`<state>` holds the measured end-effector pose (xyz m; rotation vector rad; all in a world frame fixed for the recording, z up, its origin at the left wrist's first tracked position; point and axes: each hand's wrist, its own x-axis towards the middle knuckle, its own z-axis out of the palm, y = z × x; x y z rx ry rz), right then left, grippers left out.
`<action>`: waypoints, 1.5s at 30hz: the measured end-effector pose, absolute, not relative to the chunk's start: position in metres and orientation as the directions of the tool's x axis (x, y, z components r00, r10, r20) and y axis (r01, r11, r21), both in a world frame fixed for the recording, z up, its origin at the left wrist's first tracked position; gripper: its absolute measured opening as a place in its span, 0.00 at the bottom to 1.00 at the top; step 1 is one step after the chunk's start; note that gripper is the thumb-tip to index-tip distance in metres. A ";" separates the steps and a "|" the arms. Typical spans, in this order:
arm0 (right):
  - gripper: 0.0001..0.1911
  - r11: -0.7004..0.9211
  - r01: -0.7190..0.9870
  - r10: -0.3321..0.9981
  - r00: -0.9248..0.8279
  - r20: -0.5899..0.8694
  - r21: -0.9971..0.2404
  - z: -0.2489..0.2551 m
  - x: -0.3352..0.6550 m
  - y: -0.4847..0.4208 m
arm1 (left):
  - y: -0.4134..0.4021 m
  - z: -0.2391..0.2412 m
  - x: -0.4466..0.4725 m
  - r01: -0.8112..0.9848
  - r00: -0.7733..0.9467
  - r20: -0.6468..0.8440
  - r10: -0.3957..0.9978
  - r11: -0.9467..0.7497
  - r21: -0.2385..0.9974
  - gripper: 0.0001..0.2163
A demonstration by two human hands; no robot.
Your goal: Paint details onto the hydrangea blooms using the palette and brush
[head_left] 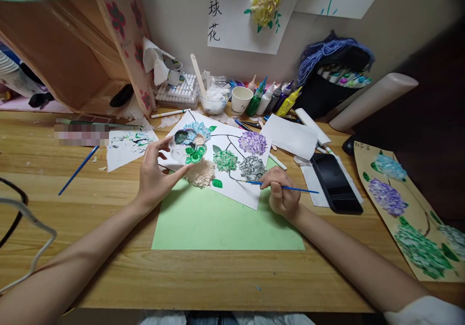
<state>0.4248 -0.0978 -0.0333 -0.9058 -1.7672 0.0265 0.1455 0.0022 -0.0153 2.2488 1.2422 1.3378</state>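
My left hand [156, 170] grips the edge of a small round paint palette [178, 151] between thumb and fingers. Green, dark, white and peach paint lie in its wells. In my right hand [281, 192] is a thin blue paintbrush [303, 190], its tip pointing left at the lower part of a white sheet [245, 198]. That sheet bears raised flower heads in blue, purple, green, grey and peach, with dark stems and green leaves. The palette covers part of its left side. Beneath the sheet lies a light green paper [225, 228].
Behind stand a paper cup [241, 100], several paint bottles [286, 102] and a bowl of white tissue [213, 100]. To the right lie a black phone [337, 182] and a finished-looking flower picture [410, 204]. At left are another blue brush [78, 170] and a paint-smeared paper [131, 146].
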 end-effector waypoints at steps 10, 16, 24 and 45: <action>0.12 0.691 0.568 0.580 -0.069 0.812 -0.446 -0.035 0.426 -0.097 | 0.002 -0.015 0.145 0.548 0.220 0.593 0.775 -0.601 0.582 0.32; 0.11 0.639 0.615 0.636 -0.085 0.767 -0.462 -0.033 0.423 -0.094 | 0.002 -0.015 0.145 0.548 0.221 0.594 0.774 -0.602 0.580 0.32; 0.11 0.631 0.622 0.676 -0.149 0.722 -0.463 -0.031 0.422 -0.093 | 0.002 -0.016 0.145 0.554 0.219 0.599 0.770 -0.603 0.574 0.31; 0.12 0.612 0.621 0.671 -0.081 0.737 -0.489 -0.033 0.425 -0.093 | 0.003 -0.017 0.144 0.552 0.218 0.602 0.768 -0.606 0.573 0.32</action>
